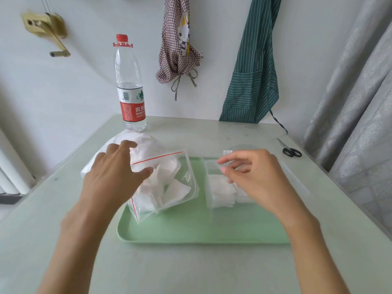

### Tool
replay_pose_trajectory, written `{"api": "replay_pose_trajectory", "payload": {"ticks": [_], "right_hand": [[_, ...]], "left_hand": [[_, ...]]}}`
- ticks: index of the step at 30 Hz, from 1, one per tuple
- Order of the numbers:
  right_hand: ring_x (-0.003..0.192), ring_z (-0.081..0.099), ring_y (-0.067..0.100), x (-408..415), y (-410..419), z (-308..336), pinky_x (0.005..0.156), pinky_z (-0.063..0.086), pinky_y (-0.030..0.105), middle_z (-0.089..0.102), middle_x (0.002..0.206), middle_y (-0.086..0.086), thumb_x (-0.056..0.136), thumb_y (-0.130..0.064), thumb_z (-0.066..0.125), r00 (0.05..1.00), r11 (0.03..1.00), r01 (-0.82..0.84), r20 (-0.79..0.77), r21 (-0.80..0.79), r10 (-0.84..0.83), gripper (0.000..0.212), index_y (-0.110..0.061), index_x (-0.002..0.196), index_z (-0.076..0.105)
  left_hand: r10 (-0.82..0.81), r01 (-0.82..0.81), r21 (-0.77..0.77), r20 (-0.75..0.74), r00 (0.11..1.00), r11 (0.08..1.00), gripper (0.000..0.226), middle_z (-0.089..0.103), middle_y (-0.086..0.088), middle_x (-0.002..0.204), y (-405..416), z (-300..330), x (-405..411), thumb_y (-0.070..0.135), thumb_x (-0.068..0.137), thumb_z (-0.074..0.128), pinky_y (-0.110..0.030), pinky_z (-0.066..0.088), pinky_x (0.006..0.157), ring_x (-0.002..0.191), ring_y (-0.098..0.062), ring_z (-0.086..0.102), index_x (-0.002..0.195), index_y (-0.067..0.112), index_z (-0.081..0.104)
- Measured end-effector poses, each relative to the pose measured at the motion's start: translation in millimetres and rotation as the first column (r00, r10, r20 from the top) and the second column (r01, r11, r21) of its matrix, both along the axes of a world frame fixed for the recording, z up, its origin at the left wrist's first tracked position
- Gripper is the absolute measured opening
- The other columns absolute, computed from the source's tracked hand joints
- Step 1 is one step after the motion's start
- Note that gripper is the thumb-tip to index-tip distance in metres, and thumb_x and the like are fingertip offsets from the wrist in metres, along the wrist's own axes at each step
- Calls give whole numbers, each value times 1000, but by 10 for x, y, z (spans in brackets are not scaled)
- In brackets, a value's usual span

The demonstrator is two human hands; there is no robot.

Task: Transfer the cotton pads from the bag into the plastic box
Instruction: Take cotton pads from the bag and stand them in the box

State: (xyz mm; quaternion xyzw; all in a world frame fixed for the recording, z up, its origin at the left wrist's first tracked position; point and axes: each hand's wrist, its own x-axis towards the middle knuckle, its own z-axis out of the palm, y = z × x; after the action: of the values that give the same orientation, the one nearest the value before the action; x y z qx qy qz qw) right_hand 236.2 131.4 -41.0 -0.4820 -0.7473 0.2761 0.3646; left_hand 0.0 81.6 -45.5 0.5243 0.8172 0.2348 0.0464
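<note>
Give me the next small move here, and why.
Probably the left hand, resting open on the bag, should pinch out another pad: cotton pads remain inside, the plastic box holds only a few, and the right hand looks empty.

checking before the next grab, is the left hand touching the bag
Touching. The head view shows the left hand spread over the bag, its thumb and fingertips pressed on the clear plastic near the red zip line.

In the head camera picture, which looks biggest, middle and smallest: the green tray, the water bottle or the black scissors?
1. Pale green plastic tray, biggest.
2. Clear plastic water bottle with red label, middle; it stands farther from the camera, but the tray still clearly looks larger.
3. Black-handled scissors, smallest.
</note>
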Motion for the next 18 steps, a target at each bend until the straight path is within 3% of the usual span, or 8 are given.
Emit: {"api": "replay_pose_trajectory", "payload": {"ticks": [1, 3, 5, 8, 14, 16, 18], "right_hand": [[62, 65, 3, -130, -33, -10, 60, 49, 16, 68, 67, -9, 81, -16, 67, 999, 1000, -23, -32, -1, 23, 16, -31, 81, 73], [66, 65, -1, -385, -60, -82, 71, 54, 20, 69, 70, -12, 81, -15, 66, 998, 998, -54, -30, -10, 54, 17, -28, 87, 75], [74, 66, 0, -620, -63, -201, 79, 54, 24, 72, 78, -11, 82, -18, 64, 998, 998, -56, 26, -20, 57, 17, -25, 94, 75], [86, 67, 16, -885, -51, -365, 81, 53, 33, 73, 86, -5, 86, -28, 59, 993, 999, -41, 107, -30, 44, 17, -22, 93, 74], [105, 59, 32, -1135, -9, -526, 83, 46, 36, 65, 110, 8, 93, -51, 48, 920, 999, 21, 392, -33, -7, 44, -12, 108, 63], [97, 58, 35, -1150, 10, -581, 76, 44, 36, 65, 100, 9, 94, -48, 46, 918, 999, 16, 398, -35, -1, 39, -12, 96, 62], [78, 46, 37, -1142, 39, -599, 62, 35, 36, 54, 75, 6, 94, -33, 47, 924, 1000, 7, 382, -16, 0, 30, -15, 69, 48]], "left_hand": [[20, -22, -121, -15, 1000, 992, 67, 46, -2, 136, 42, -6, -83, 48, 81, 64, -40, 39, 96, 122, -28, 45, 138, 24, 38], [20, -21, -218, -7, 1000, 976, 65, 45, -2, 138, 128, -36, -155, 52, 83, 60, -40, 39, 99, 124, -27, 45, 138, 25, 39], [-7, 7, -217, 4, 1000, 976, 50, 53, 1, 131, 196, -82, -177, 51, 86, 58, -35, 39, 94, 120, -25, 49, 129, 27, 49], [-51, 51, -235, 3, 999, 971, 36, 59, 0, 122, 264, -158, -177, 49, 89, 53, -35, 43, 89, 110, -28, 54, 117, 26, 56], [-158, 170, -233, 69, 985, 958, 36, 57, 2, 125, 316, -206, -231, 45, 91, 52, -31, 38, 88, 111, -24, 52, 117, 21, 57], [-243, 288, -283, 186, 952, 915, 36, 56, 8, 126, 278, -170, -326, 47, 88, 55, -32, 40, 97, 108, -17, 55, 116, 24, 58], [-339, 422, -321, 284, 897, 848, 36, 58, 15, 125, 250, -147, -413, 47, 84, 60, -36, 40, 103, 110, -8, 58, 115, 30, 60]]}}
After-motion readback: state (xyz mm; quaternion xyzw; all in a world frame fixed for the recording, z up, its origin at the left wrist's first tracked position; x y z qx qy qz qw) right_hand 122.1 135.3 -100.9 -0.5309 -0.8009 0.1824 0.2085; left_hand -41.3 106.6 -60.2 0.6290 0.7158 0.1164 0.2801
